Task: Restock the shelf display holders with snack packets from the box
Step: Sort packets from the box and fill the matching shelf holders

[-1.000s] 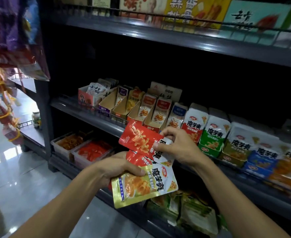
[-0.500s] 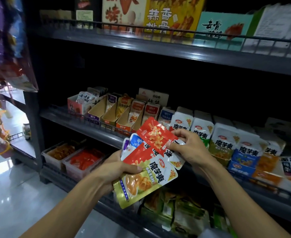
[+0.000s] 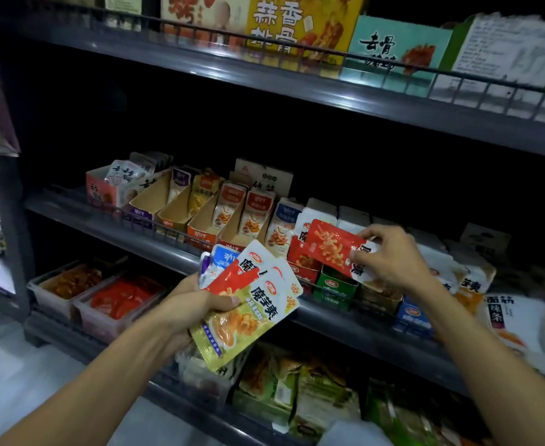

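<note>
Your right hand [image 3: 390,262] has lifted the red packet [image 3: 332,247] off the fan clamped in your left hand [image 3: 194,305], pinching it just before the red display holder [image 3: 300,262], ready to slot.

Your left hand [image 3: 190,304] holds a fan of packets [image 3: 251,300] in front of the middle shelf [image 3: 168,249]. To its right, your right hand [image 3: 390,262] pinches a single packet [image 3: 332,246] just before the display holders [image 3: 335,284], with tubs [image 3: 81,300] on the shelf below at left.
</note>
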Action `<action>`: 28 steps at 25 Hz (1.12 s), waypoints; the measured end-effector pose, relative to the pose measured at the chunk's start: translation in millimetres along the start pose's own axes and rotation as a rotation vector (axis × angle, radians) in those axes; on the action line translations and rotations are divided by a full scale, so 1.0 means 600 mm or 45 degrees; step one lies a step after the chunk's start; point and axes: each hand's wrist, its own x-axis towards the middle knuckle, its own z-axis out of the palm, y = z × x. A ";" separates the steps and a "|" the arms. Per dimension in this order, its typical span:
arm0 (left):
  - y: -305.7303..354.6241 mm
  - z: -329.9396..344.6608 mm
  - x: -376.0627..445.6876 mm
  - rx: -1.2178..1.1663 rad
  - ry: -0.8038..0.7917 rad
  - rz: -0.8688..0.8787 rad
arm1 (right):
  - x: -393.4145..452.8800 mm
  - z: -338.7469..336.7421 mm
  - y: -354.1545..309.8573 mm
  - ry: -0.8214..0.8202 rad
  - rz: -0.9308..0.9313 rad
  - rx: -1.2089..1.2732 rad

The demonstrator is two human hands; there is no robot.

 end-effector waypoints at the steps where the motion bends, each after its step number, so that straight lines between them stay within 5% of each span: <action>1: -0.002 0.001 0.010 -0.001 -0.005 0.000 | 0.012 0.002 0.002 0.010 -0.011 -0.127; 12: -0.009 0.006 0.078 0.001 -0.112 -0.026 | 0.149 0.022 -0.108 -0.344 -0.368 -1.168; 16: -0.012 -0.001 0.083 -0.022 -0.127 0.000 | 0.171 0.075 -0.110 -0.359 -0.473 -1.033; 20: -0.019 -0.003 0.089 -0.085 -0.128 0.012 | 0.172 0.056 -0.052 -0.231 -0.306 -0.663; 28: -0.014 0.005 0.094 -0.110 -0.165 0.057 | 0.152 0.041 -0.020 -0.221 -0.310 -0.683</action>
